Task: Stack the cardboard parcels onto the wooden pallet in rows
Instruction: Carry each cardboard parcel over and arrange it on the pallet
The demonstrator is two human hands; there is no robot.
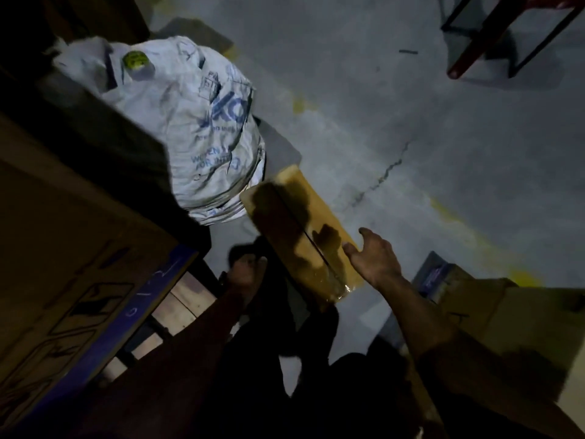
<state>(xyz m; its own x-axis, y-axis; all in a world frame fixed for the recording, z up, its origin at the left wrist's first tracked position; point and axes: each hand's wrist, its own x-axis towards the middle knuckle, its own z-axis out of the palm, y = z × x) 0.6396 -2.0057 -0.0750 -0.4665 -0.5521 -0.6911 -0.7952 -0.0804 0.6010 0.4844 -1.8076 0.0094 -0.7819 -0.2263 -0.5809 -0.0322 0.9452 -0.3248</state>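
A long cardboard parcel (304, 229) with a taped seam lies at an angle in the middle, over the grey floor. My right hand (376, 264) is at its right edge with the fingers spread, thumb at the cardboard; it grips nothing that I can see. Deep in shadow by the parcel's left side is my left hand (245, 274), and its grip is too dark to read. The wooden pallet (183, 304) shows pale slats at lower left. On it stands a big cardboard box (79, 280) with a blue stripe.
A white woven sack (196, 128) with a yellow tape roll (136, 61) on top stands behind the parcel. More cardboard boxes (512, 324) sit at the right. A red and black frame (503, 30) stands at top right. The concrete floor (411, 122) has yellow markings.
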